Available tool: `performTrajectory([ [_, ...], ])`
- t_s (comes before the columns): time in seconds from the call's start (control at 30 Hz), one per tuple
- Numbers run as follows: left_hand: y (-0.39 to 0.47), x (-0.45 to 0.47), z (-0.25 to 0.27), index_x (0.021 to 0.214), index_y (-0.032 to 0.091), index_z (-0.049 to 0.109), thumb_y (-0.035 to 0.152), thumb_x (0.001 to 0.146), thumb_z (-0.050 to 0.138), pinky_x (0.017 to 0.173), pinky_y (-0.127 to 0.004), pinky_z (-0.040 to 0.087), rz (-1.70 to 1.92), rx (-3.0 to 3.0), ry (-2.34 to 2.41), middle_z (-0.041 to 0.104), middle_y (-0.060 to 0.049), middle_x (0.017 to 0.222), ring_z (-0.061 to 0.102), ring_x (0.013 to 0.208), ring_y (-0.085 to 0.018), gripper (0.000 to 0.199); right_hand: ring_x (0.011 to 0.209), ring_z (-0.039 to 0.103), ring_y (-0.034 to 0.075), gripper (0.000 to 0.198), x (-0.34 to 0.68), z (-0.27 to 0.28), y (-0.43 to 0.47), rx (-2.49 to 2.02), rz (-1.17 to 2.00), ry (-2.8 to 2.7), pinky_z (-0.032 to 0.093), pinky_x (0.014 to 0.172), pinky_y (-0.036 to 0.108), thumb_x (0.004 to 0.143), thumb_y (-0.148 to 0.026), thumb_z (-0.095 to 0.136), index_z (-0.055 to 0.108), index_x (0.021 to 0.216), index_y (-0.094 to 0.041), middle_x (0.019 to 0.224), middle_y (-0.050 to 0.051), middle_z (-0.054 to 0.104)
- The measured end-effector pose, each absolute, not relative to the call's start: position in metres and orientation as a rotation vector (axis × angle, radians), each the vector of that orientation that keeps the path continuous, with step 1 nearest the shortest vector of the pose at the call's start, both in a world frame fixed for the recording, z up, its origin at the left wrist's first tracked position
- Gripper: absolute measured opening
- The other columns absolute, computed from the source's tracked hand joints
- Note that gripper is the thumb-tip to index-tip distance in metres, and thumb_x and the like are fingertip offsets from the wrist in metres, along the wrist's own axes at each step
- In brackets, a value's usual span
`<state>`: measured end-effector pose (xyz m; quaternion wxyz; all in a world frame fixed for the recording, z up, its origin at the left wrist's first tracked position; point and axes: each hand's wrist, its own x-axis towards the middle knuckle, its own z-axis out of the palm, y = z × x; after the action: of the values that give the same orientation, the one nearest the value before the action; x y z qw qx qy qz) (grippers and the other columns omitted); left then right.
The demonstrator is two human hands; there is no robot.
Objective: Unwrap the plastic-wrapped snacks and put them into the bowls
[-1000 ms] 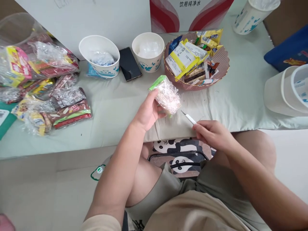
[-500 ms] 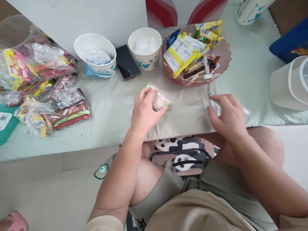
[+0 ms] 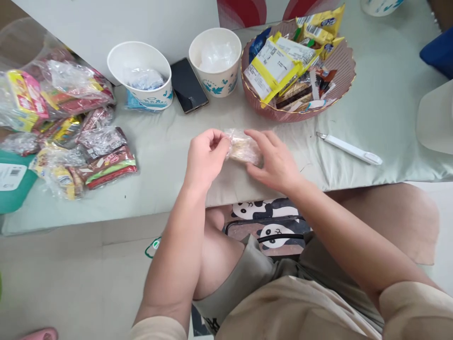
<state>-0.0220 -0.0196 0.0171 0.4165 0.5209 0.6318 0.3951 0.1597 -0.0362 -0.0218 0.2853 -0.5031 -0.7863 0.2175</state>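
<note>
Apparently the work in hand was the handling of a clear-wrapped, pale, blocky packet [image 3: 244, 150] near the middle of the worktop [image 3: 159, 160]; whether it rested on the cloth or hung just above it, I could not tell. The left hand [image 3: 207, 158] pinched its left end narrowly, thumb against forefinger on the crinkled film, while the right hand [image 3: 278, 163] spread its fingers wide around the right end. As I judged it, the next move called for a steady right-hand hold and a firm left pinch, since thin film could slip or tear suddenly. A slim white utility knife [image 3: 350, 148] lay to the right, apart from both hands. Beyond the packet, a scalloped pink ribbed bowl [image 3: 343, 68] held yellow-and-white flat packets [image 3: 276, 66] over smaller wrapped pieces. Left of it stood a white paper cup with blue leaf prints [image 3: 221, 87], containing crumpled clear plastic [image 3: 214, 59]. Farther left, a wider white paper tub [image 3: 152, 99] held a clear-and-blue wrapper [image 3: 145, 79]. Between these two lay a black phone [image 3: 189, 85].
</note>
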Motion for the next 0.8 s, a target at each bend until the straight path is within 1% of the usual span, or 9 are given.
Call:
performTrajectory([
  [0.07,-0.02,-0.027,0.022,0.071,0.019,0.059,0.011,0.084,0.056,0.053,-0.022,0.04,1.001,1.115,1.535,0.059,0.002,0.065,0.049,0.054,-0.009,0.016,0.113,0.062,0.031,0.062,0.177,-0.021,-0.046,-1.328,0.584,-2.102,0.053,0.1,0.051,0.08,-0.022,0.061,0.057,0.142,-0.024,0.12,0.012,0.061],
  [0.17,-0.019,-0.039,0.02,0.066,0.019,0.057,0.008,0.082,0.053,0.051,-0.023,0.036,0.983,1.043,1.59,0.055,0.002,0.062,0.047,0.053,-0.009,0.02,0.112,0.063,0.029,0.039,0.211,-0.018,-0.063,-1.332,0.574,-2.092,0.053,0.1,0.05,0.08,-0.02,0.063,0.067,0.118,-0.025,0.115,0.01,0.058],
  [0.3,-0.015,-0.051,0.004,0.06,0.019,0.057,0.014,0.081,0.059,0.053,-0.027,0.032,0.768,1.271,1.805,0.053,0.002,0.055,0.046,0.054,-0.011,0.021,0.117,0.064,0.03,0.007,0.237,-0.014,-0.075,-1.342,0.595,-2.086,0.054,0.099,0.049,0.085,-0.025,0.069,0.063,0.088,-0.024,0.118,0.011,0.061],
  [0.4,-0.011,-0.051,-0.001,0.067,0.019,0.062,0.021,0.085,0.061,0.059,-0.028,0.038,0.758,1.381,1.882,0.061,0.0,0.065,0.052,0.062,-0.013,0.017,0.119,0.065,0.03,0.007,0.237,-0.012,-0.074,-1.354,0.604,-2.057,0.054,0.099,0.049,0.089,-0.027,0.067,0.061,0.088,-0.024,0.121,0.012,0.065],
  [0.47,-0.01,-0.046,0.003,0.089,0.019,0.069,0.028,0.088,0.063,0.065,-0.028,0.044,0.839,1.42,1.769,0.07,-0.002,0.085,0.059,0.072,-0.014,0.01,0.118,0.066,0.031,0.015,0.231,-0.01,-0.069,-1.398,0.579,-2.012,0.054,0.099,0.05,0.087,-0.029,0.069,0.064,0.1,-0.024,0.123,0.013,0.067],
  [0.53,-0.012,-0.041,0.007,0.108,0.021,0.07,0.032,0.083,0.072,0.07,-0.027,0.047,0.775,1.494,1.576,0.073,-0.003,0.101,0.062,0.078,-0.014,0.027,0.111,0.067,0.031,0.028,0.225,-0.008,-0.063,-1.424,0.561,-2.004,0.055,0.095,0.05,0.086,-0.032,0.071,0.066,0.113,-0.024,0.118,0.012,0.07],
  [0.6,-0.014,-0.037,0.01,0.105,0.021,0.072,0.029,0.078,0.077,0.071,-0.028,0.048,0.617,1.582,1.473,0.074,-0.002,0.097,0.062,0.076,-0.014,0.029,0.101,0.069,0.029,0.022,0.221,-0.006,-0.059,-1.425,0.563,-2.015,0.057,0.09,0.048,0.089,-0.032,0.067,0.07,0.11,-0.025,0.107,0.01,0.073],
  [0.7,-0.015,-0.037,0.01,0.082,0.019,0.075,0.028,0.082,0.073,0.068,-0.028,0.047,0.553,1.631,1.504,0.072,-0.001,0.077,0.061,0.07,-0.014,0.01,0.089,0.07,0.025,0.012,0.221,-0.005,-0.058,-1.417,0.541,-1.965,0.058,0.083,0.046,0.093,-0.028,0.062,0.074,0.09,-0.026,0.094,0.007,0.073],
  [0.8,-0.015,-0.043,0.007,0.08,0.019,0.077,0.032,0.083,0.073,0.064,-0.027,0.047,0.621,1.607,1.483,0.072,-0.002,0.074,0.061,0.067,-0.015,0.014,0.084,0.071,0.025,0.01,0.227,-0.008,-0.062,-1.435,0.496,-1.856,0.058,0.081,0.046,0.092,-0.029,0.065,0.073,0.085,-0.027,0.089,0.005,0.074],
])
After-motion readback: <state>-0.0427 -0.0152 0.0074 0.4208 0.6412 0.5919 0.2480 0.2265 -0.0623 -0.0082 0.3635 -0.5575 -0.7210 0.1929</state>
